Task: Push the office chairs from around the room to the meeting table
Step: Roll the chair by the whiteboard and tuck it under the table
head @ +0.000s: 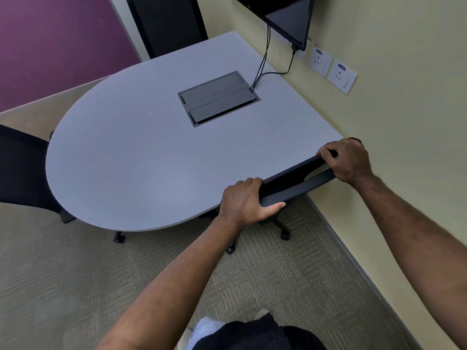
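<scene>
A black office chair (293, 184) stands at the near right edge of the grey meeting table (131, 157), its seat hidden under the tabletop. Only the top of its backrest and some castors show. My left hand (246, 200) grips the left end of the backrest top, thumb underneath. My right hand (347, 159) grips the right end, close to the wall. A second black chair (22, 170) sits tucked at the table's left side. A third black chair (166, 24) stands at the far end.
A cream wall (394, 127) runs along the table's right side with two sockets (333, 69) and a mounted screen (288, 16). Cables drop into a grey cable box (217, 98) in the tabletop. Carpet (75, 286) covers the floor in front of me.
</scene>
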